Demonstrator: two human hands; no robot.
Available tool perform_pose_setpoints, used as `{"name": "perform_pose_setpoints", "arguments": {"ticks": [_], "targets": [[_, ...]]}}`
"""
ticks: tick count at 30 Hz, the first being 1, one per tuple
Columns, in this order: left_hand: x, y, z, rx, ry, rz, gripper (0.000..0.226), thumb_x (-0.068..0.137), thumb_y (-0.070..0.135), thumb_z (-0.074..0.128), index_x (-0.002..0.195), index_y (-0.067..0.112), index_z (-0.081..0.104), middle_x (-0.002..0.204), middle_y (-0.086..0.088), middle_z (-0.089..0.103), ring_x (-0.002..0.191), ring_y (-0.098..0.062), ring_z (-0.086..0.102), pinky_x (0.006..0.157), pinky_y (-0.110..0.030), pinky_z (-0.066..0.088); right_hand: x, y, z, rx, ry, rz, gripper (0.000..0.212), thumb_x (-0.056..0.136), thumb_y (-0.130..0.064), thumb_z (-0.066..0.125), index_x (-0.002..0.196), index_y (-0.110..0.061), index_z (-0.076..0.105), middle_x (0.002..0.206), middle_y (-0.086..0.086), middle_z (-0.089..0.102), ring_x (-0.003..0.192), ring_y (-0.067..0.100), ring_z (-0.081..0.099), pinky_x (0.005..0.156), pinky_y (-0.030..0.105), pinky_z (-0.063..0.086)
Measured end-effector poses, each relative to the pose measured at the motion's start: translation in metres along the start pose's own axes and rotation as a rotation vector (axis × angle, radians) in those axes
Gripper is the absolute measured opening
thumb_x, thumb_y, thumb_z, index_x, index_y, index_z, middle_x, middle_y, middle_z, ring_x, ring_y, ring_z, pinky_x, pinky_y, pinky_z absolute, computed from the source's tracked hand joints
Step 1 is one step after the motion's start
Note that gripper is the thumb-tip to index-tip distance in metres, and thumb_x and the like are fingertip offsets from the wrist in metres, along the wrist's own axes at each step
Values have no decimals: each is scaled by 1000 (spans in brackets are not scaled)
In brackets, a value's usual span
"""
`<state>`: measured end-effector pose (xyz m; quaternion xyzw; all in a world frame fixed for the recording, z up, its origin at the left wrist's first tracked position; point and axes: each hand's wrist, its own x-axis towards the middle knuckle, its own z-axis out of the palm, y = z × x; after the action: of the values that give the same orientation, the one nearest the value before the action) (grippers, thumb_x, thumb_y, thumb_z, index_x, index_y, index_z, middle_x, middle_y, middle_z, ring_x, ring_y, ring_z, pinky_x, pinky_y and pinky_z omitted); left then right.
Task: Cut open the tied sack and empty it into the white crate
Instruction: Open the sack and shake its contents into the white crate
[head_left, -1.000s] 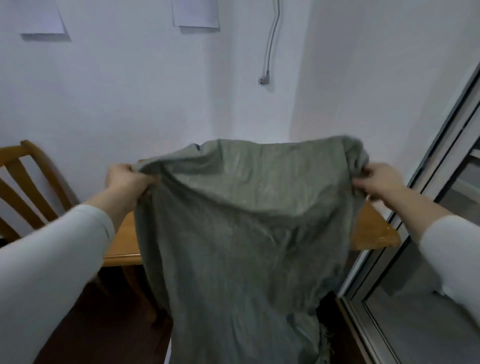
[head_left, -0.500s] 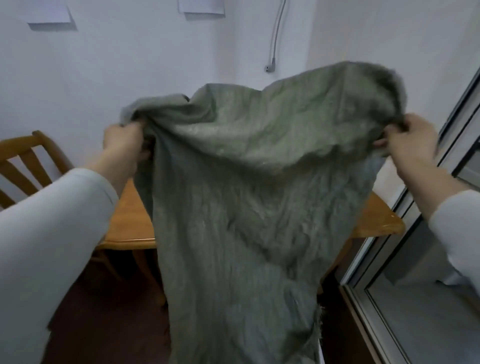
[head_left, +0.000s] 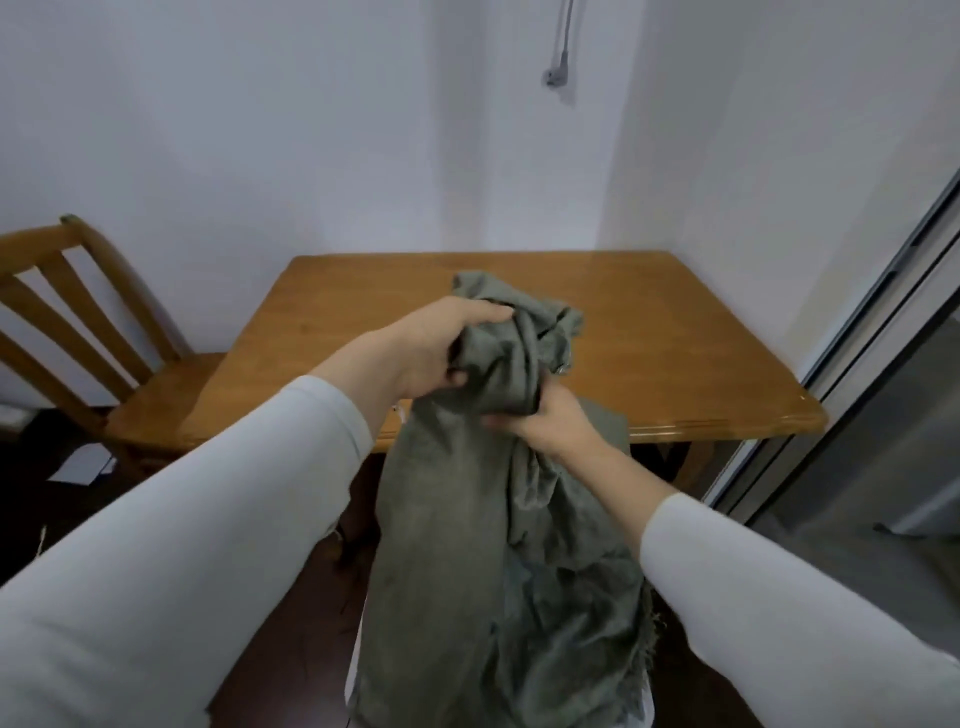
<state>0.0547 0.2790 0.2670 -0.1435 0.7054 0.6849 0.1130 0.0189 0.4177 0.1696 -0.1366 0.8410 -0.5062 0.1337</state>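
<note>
Head cam, looking down over my arms. My left hand (head_left: 436, 358) is clamped on the bunched-up top of the sack (head_left: 467, 545), fingers curled over the wad of grey-green cloth, right about dead centre. My right hand (head_left: 550, 426) grips the same bunch just below, at 4 o'clock from the left one, with its fingers wrapped in from underneath. So both hands are close together with only cloth between them.

The wad sits over the near part of the worktop (head_left: 675, 338), and I honestly can't tell if it's resting on the wood or just held above it. The rest of the sack hangs limp off the near edge, straight down toward 6 o'clock, with a frayed edge at about 5. Slivers of white poke out on both sides of its bottom end, which looks like the crate (head_left: 645, 707), mostly hidden by the cloth.

Other stuff: chair (head_left: 78, 322) at 9 o'clock, tucked beside the worktop, cable (head_left: 561, 47) on the wall at 12, and a door frame (head_left: 883, 312) at 3.
</note>
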Motion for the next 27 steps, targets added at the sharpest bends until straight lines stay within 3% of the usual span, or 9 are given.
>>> {"name": "perform_pose_setpoints", "arguments": {"ticks": [4,6,8,11,17,19,22,25,27], "targets": [[13,-26,-9,452,164,330,68,62,33,70,127,21,55,127,-8,59,107,-23,59,85,-32,48,21,35,-5,218,256,269,37,73,-6,64,110,-4,64,107,20,69,101,37,64,90,51,52],[15,-53,-14,1018,176,445,117,62,46,78,152,24,7,161,-8,7,147,-28,11,115,-45,17,22,41,-18,367,250,444,38,78,-5,58,116,0,59,108,22,66,98,38,64,89,51,53],[16,-86,-10,1403,102,468,143,56,63,77,142,29,-32,154,-5,-35,144,-27,-27,115,-51,-5,22,43,-26,444,221,550,35,89,-6,47,123,1,52,113,23,63,100,38,62,85,47,54],[34,-129,7,1575,-1,454,152,51,74,72,126,22,-50,149,-7,-42,139,-25,-37,111,-53,-21,19,43,-18,429,61,644,37,98,-23,38,123,-1,54,117,20,63,101,34,63,72,38,55],[78,-168,34,1310,-89,417,85,82,49,58,151,18,18,135,2,57,130,-14,47,117,-36,-14,18,66,-11,346,-142,700,34,94,-20,44,121,-3,57,118,19,63,108,35,60,91,40,49],[93,-179,31,1166,-121,224,52,79,38,63,129,24,56,125,1,64,124,-18,51,121,-39,9,20,75,-19,171,-57,614,36,84,-26,54,115,-8,55,117,13,59,103,30,58,87,37,49],[116,-196,23,806,-155,-83,44,57,28,79,96,10,71,99,-10,72,99,-27,65,94,-44,52,1,86,-24,-339,-102,3,83,75,-45,66,145,-30,24,151,-1,24,136,21,32,108,41,34],[124,-194,27,664,-336,-194,26,70,12,77,88,19,59,84,6,61,80,-9,60,72,-9,52,-22,108,-1,-966,-427,-391,126,63,-60,71,140,-39,-27,159,0,-12,145,19,-10,112,59,-7],[131,-191,31,641,-391,-308,24,74,4,74,80,22,59,80,4,59,80,-12,61,74,-14,51,-19,136,20,-1139,-339,-415,132,58,-52,77,142,-35,-24,159,8,9,146,27,11,110,64,-2]]}}
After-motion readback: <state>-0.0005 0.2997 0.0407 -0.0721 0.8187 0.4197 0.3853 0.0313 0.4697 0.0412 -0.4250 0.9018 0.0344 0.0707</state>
